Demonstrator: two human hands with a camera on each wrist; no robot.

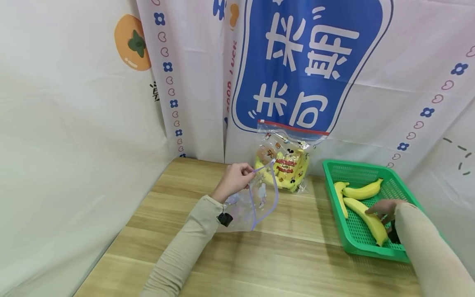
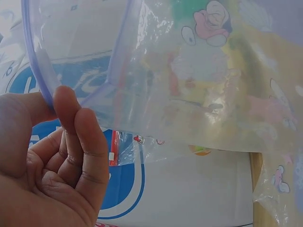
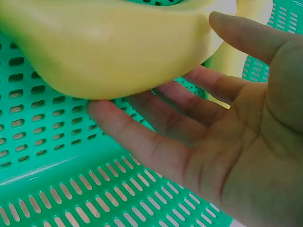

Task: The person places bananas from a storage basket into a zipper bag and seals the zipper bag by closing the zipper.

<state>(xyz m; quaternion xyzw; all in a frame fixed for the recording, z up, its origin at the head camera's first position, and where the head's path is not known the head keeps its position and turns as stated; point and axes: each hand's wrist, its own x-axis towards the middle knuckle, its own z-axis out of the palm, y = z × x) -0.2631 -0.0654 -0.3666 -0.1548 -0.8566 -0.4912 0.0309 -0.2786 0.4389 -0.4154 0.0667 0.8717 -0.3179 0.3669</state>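
My left hand [image 1: 234, 180] pinches the purple-edged rim of a clear zip bag [image 1: 243, 216] between thumb and fingers. The bag's mouth gapes toward the right, and cartoon prints show on its film in the left wrist view. Inside a green plastic basket [image 1: 350, 244] at the right, my right hand [image 1: 386, 209] is at the largest banana [image 1: 365, 216]. In the right wrist view the thumb touches one side of this banana [image 3: 118, 47] while the fingertips reach under the other side. The banana lies in the basket. Two smaller bananas [image 1: 363, 191] lie beside it.
Behind the open bag, a clear bag with a red zip [image 1: 297, 128] and yellow fruit inside leans against the printed cloth [image 1: 208, 103]. The wooden table [image 1: 289, 264] runs between the bag and basket. White cloth [image 1: 74, 144] hangs at the left.
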